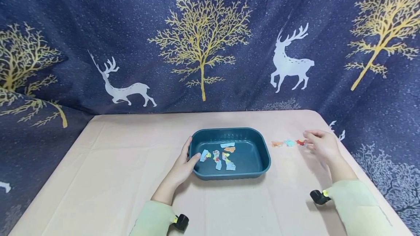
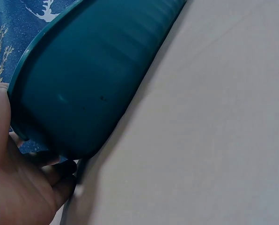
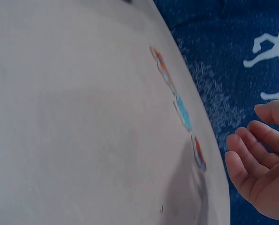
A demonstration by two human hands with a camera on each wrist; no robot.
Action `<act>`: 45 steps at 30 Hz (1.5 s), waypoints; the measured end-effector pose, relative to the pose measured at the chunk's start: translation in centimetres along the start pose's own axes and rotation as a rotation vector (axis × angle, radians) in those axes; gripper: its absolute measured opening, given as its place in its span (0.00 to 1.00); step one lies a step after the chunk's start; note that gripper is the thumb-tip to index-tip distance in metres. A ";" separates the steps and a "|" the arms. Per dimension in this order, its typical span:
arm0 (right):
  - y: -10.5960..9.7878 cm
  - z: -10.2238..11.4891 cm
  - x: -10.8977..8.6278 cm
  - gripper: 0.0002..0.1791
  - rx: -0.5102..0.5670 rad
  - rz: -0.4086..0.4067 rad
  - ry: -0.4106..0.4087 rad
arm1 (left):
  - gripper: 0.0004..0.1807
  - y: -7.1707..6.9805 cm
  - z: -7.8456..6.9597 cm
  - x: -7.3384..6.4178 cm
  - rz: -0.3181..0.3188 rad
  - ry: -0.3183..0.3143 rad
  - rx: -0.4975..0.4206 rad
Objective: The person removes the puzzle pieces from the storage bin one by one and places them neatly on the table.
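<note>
My left hand [image 1: 182,165] grips the left end of a dark teal rectangular tray [image 1: 231,176], thumb at the rim and fingers outside along the wall. Several torn, colourful paper scraps lie on the tray's floor, among them a light blue strip [image 1: 227,145] and an orange scrap [image 1: 229,149]. To the right of the tray, an orange scrap [image 1: 277,144], a light blue scrap [image 1: 289,143] and a red scrap [image 1: 300,142] form a row on the table. My right hand [image 1: 323,146] hovers by the red one, fingers loosely bent; the right wrist view shows nothing held in them.
A pale cloth covers the table [image 1: 98,177]. Behind it hangs a dark blue curtain [image 1: 229,94] printed with deer and golden trees. Each wrist carries a small black camera, one at the left sleeve [image 1: 154,216] and one at the right sleeve [image 1: 354,199].
</note>
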State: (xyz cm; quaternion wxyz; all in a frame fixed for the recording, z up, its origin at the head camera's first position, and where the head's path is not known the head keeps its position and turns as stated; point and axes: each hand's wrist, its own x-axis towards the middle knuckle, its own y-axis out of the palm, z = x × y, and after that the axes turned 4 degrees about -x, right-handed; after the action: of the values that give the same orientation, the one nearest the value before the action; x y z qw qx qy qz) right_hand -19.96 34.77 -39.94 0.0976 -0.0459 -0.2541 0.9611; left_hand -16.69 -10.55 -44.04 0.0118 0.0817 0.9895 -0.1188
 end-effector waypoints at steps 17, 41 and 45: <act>3.7 4.9 -1.4 0.28 -0.125 0.085 -0.195 | 0.35 0.0 0.0 0.0 0.005 0.003 -0.001; 9.3 8.3 -2.5 0.24 -0.018 0.239 -0.242 | 0.36 0.0 -0.2 -0.1 0.004 -0.001 0.014; 10.2 8.7 -2.5 0.22 0.026 0.270 -0.260 | 0.36 0.0 -0.2 -0.1 -0.009 0.001 0.016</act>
State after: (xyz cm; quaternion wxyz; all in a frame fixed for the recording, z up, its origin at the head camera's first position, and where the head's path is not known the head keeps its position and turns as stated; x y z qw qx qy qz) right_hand -20.42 21.43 -37.37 -0.0651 0.0463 -0.2436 0.9666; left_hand -16.62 -10.55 -43.84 0.0101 0.0776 0.9889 -0.1265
